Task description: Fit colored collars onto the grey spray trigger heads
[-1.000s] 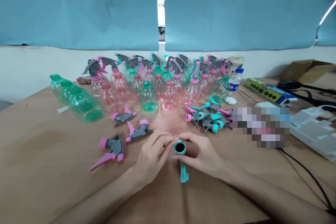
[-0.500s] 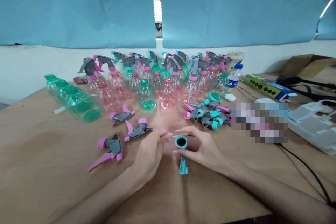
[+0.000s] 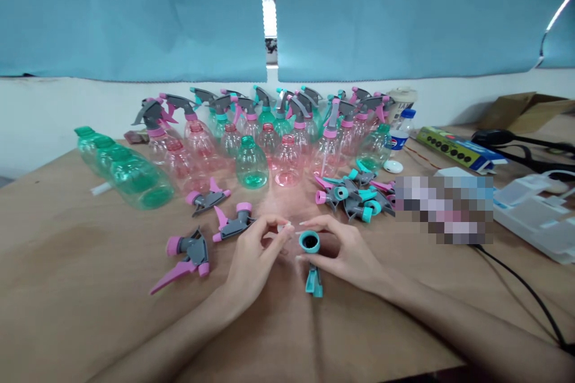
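Observation:
My right hand (image 3: pixel 353 254) holds a grey and teal trigger spray head (image 3: pixel 314 280) by its collar, with the round opening turned up towards me. Close by on the left, my left hand (image 3: pixel 254 260) is pinched, thumb against forefinger, around a small whitish piece (image 3: pixel 284 227) too tiny to make out clearly. To the left of that hand lie loose pink and grey spray heads (image 3: pixel 191 254), one of them (image 3: pixel 236 224) right beside my fingers. Beyond my right hand is a heap of teal, pink and grey spray heads (image 3: pixel 354 194).
Behind stand open bottles, green (image 3: pixel 252 164) and pink (image 3: pixel 287 161), and rows of bottles with spray heads fitted. Several green bottles (image 3: pixel 139 182) are at the left. On the right are a yellow-green box (image 3: pixel 453 146), a clear plastic case (image 3: pixel 534 209) and a black cable (image 3: pixel 521 287).
My left hand has turned slightly and its fingertips have shifted, so the small whitish piece shows more. The spray head in my right hand has barely moved.

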The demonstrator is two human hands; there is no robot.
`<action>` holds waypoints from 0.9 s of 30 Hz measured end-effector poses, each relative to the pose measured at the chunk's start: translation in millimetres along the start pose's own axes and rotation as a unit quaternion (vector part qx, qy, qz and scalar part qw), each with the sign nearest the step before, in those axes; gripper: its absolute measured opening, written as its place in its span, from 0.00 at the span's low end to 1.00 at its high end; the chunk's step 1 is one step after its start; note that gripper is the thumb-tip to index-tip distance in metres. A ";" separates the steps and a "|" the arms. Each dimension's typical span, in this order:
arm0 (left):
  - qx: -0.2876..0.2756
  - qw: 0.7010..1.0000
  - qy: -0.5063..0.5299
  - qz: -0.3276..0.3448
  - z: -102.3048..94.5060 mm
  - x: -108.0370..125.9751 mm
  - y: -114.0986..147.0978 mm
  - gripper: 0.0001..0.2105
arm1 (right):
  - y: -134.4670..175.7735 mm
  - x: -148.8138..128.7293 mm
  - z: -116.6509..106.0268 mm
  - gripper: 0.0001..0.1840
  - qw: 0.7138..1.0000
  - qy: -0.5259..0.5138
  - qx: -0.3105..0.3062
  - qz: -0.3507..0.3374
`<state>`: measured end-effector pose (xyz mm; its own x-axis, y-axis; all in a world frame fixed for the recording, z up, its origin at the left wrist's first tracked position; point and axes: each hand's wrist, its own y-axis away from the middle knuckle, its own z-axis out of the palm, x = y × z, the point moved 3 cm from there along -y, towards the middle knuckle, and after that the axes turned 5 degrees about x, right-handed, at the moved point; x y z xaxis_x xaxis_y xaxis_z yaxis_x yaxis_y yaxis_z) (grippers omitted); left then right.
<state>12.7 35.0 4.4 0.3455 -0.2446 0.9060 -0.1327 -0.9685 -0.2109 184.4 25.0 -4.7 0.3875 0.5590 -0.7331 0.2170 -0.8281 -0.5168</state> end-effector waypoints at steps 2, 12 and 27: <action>0.007 0.999 0.045 -0.024 -0.5 -1.6 -1.6 0.11 | 0.3 0.9 0.1 0.22 1.000 -0.002 -0.002 -0.002; -0.015 0.997 0.071 -0.012 0.0 10.1 -1.7 0.08 | 1.1 0.6 1.8 0.22 1.000 -0.013 0.000 -0.015; -0.021 0.998 0.049 -0.032 1.7 14.2 -1.2 0.06 | 7.3 -8.0 4.6 0.19 0.999 0.006 0.013 -0.043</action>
<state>19.4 32.5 16.9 0.2614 -0.1753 0.9492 -0.1532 -0.9784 -0.1385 178.8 14.7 -4.7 0.3792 0.6266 -0.6808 0.2266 -0.7763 -0.5883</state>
